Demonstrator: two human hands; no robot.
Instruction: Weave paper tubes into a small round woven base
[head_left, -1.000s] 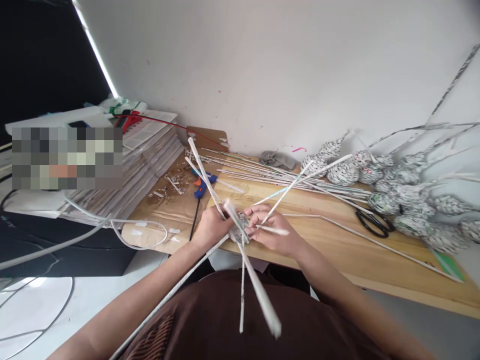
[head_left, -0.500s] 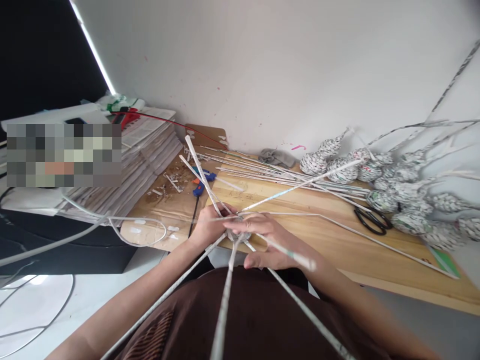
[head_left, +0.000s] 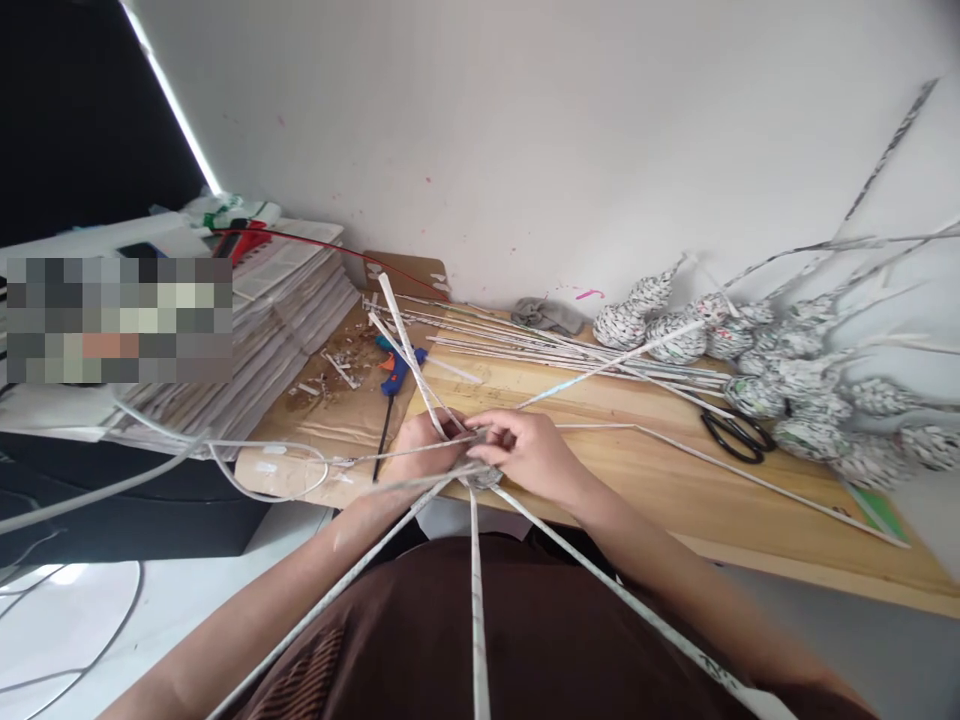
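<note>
Rolled-paper tubes spread like spokes from a small woven paper piece [head_left: 484,478] at the table's front edge, just above my lap. My left hand [head_left: 424,448] is closed around the far left side of this piece, its fingers partly hidden behind the tubes. Across from it, my right hand [head_left: 529,450] pinches a thin paper tube [head_left: 409,452] close to the centre. Two tubes stand up past my left hand. Other spokes, among them a white paper tube [head_left: 477,600], reach down over my brown clothing.
Loose paper tubes [head_left: 555,350] lie across the wooden board. Several woven paper gourds [head_left: 679,340] crowd the right side, with black-handled scissors [head_left: 739,435] in front. Left are a blue glue gun [head_left: 394,370], paper scraps and a tall stack of newspapers [head_left: 300,310].
My right hand has gone from spread fingers to a pinch near the centre. The tube that pointed right over my right wrist now points left. My left hand stays at the woven piece.
</note>
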